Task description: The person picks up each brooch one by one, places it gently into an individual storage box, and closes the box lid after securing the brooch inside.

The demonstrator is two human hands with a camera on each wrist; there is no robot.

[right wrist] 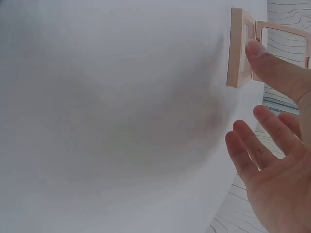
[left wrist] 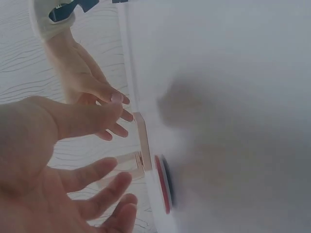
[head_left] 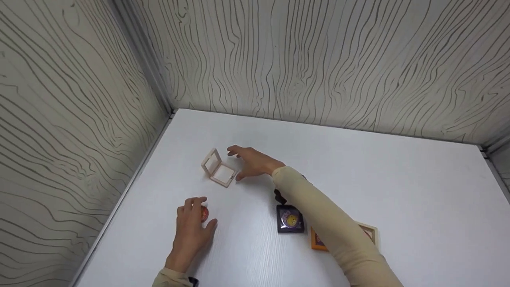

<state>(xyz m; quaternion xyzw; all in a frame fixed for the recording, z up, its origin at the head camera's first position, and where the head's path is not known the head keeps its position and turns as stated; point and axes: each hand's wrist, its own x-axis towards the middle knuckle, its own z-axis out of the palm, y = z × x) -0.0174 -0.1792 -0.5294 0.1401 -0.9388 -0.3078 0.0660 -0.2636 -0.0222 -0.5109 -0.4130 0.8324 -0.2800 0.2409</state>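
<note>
A small pale pink hinged case (head_left: 223, 174) stands on the white table with its windowed lid raised. Beside its right edge is my right hand (head_left: 255, 161), fingers and thumb spread apart and holding nothing. In the right wrist view the thumb (right wrist: 260, 51) overlaps the pink case (right wrist: 235, 48); whether they touch I cannot tell. Nearer to me, my left hand (head_left: 191, 225) hovers by a round red badge (head_left: 204, 213), partly covering it. From the left wrist, the badge (left wrist: 163, 184) appears flat on the table, apart from the loosely bent fingers (left wrist: 104, 194).
A black square case (head_left: 290, 219) holding a round badge with a yellow figure lies right of centre. Under my right forearm, an orange frame (head_left: 320, 244) and a cream frame (head_left: 370, 230) are partly hidden. Wood-patterned walls (head_left: 299, 59) border the white table (head_left: 378, 171) at the back and left.
</note>
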